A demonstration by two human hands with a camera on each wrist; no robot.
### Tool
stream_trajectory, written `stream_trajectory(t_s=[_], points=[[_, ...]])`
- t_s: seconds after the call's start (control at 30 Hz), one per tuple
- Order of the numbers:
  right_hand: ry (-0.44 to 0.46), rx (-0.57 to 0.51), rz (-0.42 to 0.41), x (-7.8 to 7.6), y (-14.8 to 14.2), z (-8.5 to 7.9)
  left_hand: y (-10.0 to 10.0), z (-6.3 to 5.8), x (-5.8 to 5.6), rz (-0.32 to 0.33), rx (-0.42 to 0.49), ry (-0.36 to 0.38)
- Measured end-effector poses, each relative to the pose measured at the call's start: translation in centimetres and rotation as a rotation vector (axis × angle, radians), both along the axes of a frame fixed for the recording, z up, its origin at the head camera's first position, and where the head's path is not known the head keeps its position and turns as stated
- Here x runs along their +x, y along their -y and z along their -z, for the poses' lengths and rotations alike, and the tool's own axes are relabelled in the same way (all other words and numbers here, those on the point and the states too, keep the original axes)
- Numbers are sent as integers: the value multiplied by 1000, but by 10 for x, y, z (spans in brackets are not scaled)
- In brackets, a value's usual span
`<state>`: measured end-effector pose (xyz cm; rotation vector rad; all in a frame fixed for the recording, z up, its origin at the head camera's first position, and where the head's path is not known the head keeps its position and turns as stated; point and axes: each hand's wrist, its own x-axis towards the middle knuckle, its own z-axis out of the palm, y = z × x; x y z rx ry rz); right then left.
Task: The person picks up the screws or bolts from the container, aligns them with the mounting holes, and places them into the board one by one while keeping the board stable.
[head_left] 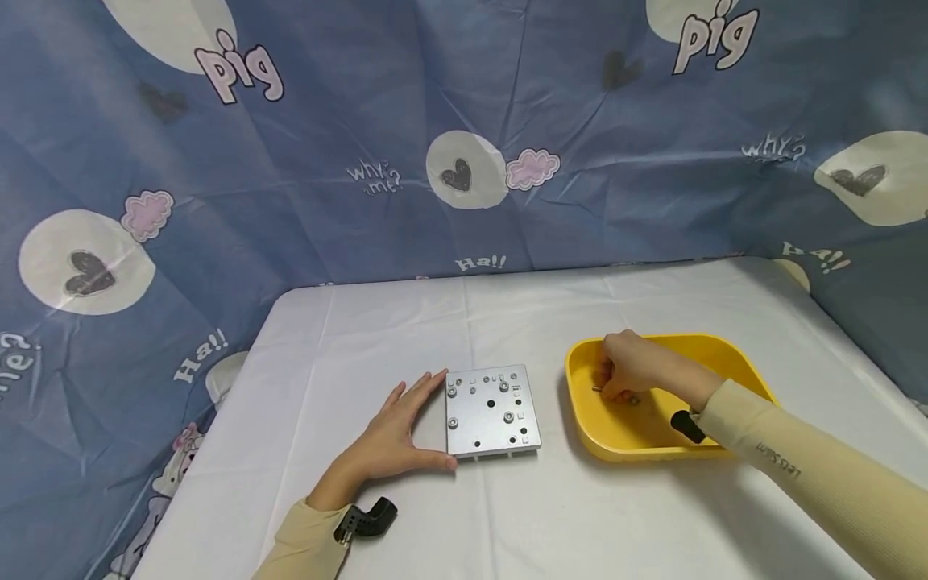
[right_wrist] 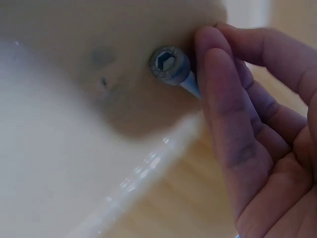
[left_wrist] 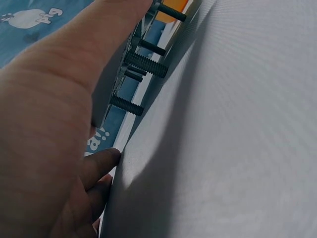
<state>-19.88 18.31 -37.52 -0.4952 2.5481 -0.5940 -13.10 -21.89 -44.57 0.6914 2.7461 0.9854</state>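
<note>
My left hand (head_left: pixel 391 439) lies beside a square silver metal plate (head_left: pixel 484 431), fingers spread. Its fingertips reach the far left corner and the thumb is at the near left corner. Several socket head screws (head_left: pixel 509 417) sit in the plate's holes; their threaded ends (left_wrist: pixel 147 64) stick out underneath in the left wrist view. My right hand (head_left: pixel 631 366) is down inside a yellow bin (head_left: pixel 605 447), thumb and fingertips drawn together. At those fingertips in the right wrist view is a socket head screw (right_wrist: pixel 171 64), its shank partly hidden behind a finger.
A white cloth (head_left: pixel 377 322) covers the table. Behind and along the sides hangs a blue printed curtain (head_left: pixel 326 201). The bin's raised walls surround the right hand, and its rim (head_left: pixel 674 337) stands to the right of the plate.
</note>
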Motion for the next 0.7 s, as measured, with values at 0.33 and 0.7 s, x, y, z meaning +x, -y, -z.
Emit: stream_trajectory(t_s=[0.33, 0.7], points=[[-4, 9, -38, -3, -2, -7, 2, -1, -1, 7, 8, -17], [90, -110, -64, -8, -14, -34, 1, 3, -3, 10, 2, -33]])
